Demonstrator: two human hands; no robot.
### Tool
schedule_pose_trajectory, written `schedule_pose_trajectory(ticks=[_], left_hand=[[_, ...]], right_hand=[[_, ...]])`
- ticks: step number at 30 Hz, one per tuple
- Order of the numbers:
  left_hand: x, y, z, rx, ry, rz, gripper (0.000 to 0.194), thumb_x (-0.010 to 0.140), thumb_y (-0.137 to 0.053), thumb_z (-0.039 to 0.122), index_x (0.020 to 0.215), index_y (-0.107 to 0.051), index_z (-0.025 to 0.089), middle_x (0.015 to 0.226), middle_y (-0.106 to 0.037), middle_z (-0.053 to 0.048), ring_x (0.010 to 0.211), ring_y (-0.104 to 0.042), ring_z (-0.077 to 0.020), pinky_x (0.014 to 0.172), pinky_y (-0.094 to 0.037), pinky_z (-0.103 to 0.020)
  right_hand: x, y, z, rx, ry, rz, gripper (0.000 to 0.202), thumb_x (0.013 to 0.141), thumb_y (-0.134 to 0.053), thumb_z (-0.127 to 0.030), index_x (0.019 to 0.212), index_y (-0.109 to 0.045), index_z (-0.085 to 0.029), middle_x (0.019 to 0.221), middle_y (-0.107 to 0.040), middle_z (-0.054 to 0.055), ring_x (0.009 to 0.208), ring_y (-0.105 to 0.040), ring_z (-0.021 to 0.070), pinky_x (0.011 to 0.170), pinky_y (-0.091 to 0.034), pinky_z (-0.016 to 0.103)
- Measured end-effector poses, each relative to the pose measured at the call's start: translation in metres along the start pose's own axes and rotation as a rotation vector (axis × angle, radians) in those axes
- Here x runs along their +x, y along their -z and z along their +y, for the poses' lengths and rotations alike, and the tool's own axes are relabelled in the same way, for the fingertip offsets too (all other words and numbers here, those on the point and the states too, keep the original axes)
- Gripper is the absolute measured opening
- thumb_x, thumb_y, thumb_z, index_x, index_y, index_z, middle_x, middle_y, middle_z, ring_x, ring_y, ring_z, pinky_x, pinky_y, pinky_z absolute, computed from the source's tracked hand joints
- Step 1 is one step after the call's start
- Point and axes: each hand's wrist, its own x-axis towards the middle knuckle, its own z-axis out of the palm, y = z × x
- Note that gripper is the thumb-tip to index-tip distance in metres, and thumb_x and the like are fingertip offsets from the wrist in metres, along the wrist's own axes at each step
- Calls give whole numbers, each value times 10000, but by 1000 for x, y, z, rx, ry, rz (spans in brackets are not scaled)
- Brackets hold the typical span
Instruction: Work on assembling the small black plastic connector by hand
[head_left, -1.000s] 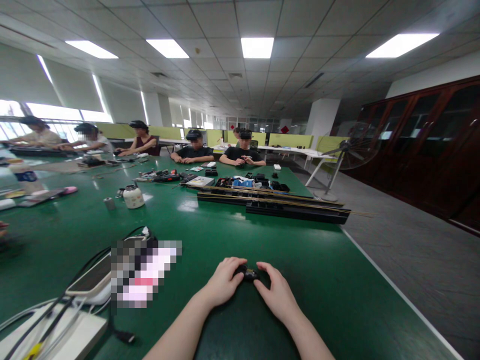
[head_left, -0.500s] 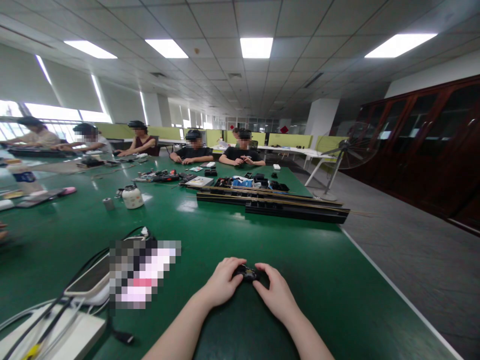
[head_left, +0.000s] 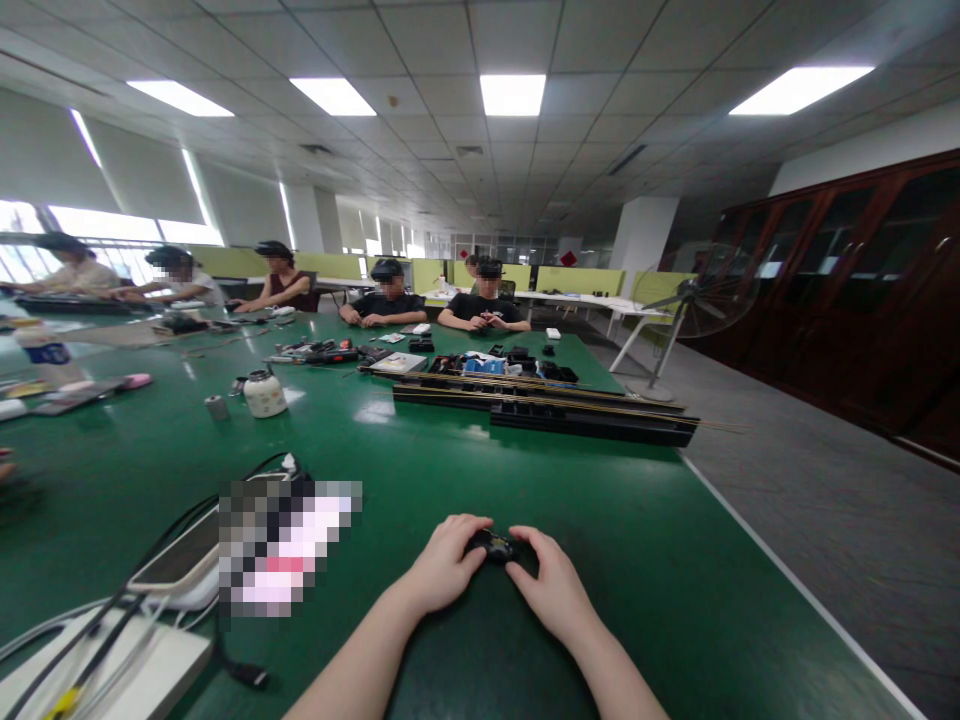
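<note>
A small black part with yellowish marks (head_left: 498,547) lies between my two hands, low over the green table (head_left: 420,650); it is too small to tell its kind. My left hand (head_left: 448,560) grips its left end, thumb in front and fingers behind. On the other side, my right hand (head_left: 551,575) curves its thumb and fingers around the right end. Both hands rest near the table's front middle, and the fingers partly cover the part.
Long black rails with thin brass-coloured rods (head_left: 592,424) lie beyond my hands. A phone (head_left: 184,545) and cables are on the left, near a white jar (head_left: 265,394). Tools (head_left: 322,352) and small boxes lie farther back. Several people sit around the table.
My hands and the black part stay almost exactly where they were; I see no clear movement.
</note>
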Motion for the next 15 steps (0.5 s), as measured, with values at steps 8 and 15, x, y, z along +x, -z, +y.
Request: schedule_pose_trajectory(ticks=[8, 15], left_hand=[[-1, 1, 2, -6, 8, -6, 389, 769, -558, 167, 1155, -544, 212, 1117, -600, -61, 1057, -515, -227, 957, -385, -379], [-2, 1, 2, -20, -6, -7, 417, 743, -599, 165, 1154, -542, 208, 1112, -604, -63, 1058, -524, -229, 950, -389, -368]], right_hand=[[-1, 3, -6, 22, 18, -19, 318, 678, -613, -225, 996, -633, -215, 1051, -660, 64, 1013, -576, 233, 935, -419, 373], [-1, 5, -9, 6, 44, -41, 193, 679, -608, -216, 867, -655, -227, 996, -666, 54, 971, -581, 229, 903, -425, 368]])
